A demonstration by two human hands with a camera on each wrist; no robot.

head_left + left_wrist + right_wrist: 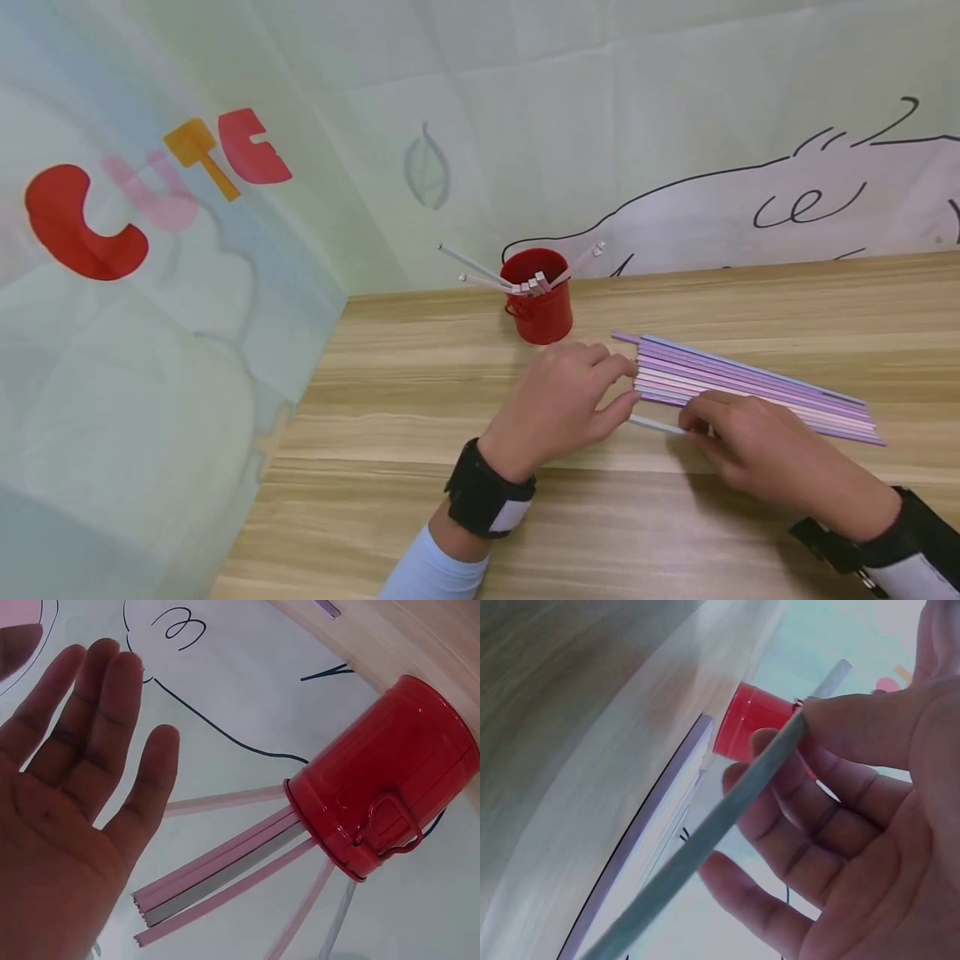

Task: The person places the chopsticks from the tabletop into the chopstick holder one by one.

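Note:
My right hand (765,454) pinches a pale grey-green stick (656,424) between thumb and fingers. In the right wrist view the stick (705,836) slants across the curled fingers. My left hand (562,396) is near the stick's left end, thumb and forefinger apart. The left wrist view shows that hand (75,795) with fingers fairly straight and nothing held. A row of purple, pink and pale blue sticks (742,379) lies side by side on the table, just beyond the held stick. Part of the row is hidden behind my right hand.
Behind my left hand stands a small red bucket (543,321) with several pink and grey sticks (217,859) leaning out of it. A printed cloth backdrop (450,100) borders the wood-grain table (390,433) at the back and left.

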